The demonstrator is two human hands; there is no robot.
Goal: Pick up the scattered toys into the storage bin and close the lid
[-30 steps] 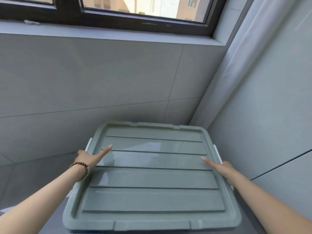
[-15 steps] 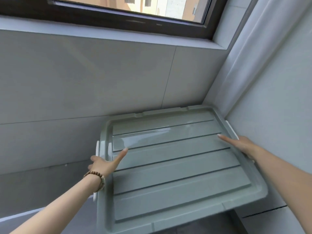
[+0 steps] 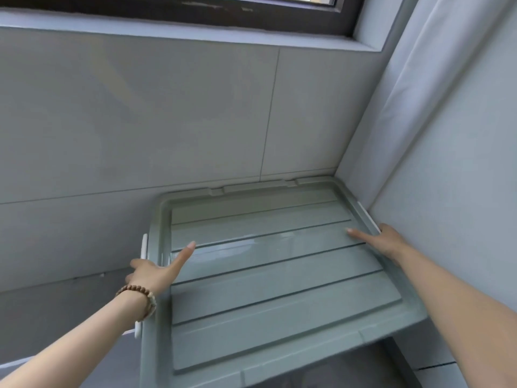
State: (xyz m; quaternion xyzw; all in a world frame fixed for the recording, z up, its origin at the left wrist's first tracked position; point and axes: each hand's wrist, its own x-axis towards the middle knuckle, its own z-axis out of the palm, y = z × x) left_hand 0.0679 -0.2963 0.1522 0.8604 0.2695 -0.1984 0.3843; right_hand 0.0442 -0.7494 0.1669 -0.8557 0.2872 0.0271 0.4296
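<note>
A grey-green ribbed lid [image 3: 265,275] sits on top of the storage bin, whose body is almost fully hidden beneath it. My left hand [image 3: 156,271], with a wooden bead bracelet on the wrist, grips the lid's left rim, thumb lying on the top surface and fingers wrapped over the edge. On the right rim, my right hand [image 3: 383,242] holds it the same way. White latch handles [image 3: 143,246] show on both sides. No toys are in view.
The bin stands in a corner: a grey tiled wall [image 3: 167,121] behind it, and a pale curtain [image 3: 405,107] and wall close on the right. A dark window frame [image 3: 195,9] runs along the top. Grey floor shows at the lower left.
The lid and bin now lie further right in view and closer to the corner by the curtain, turned at an angle. Both hands have stayed on the lid's side rims.
</note>
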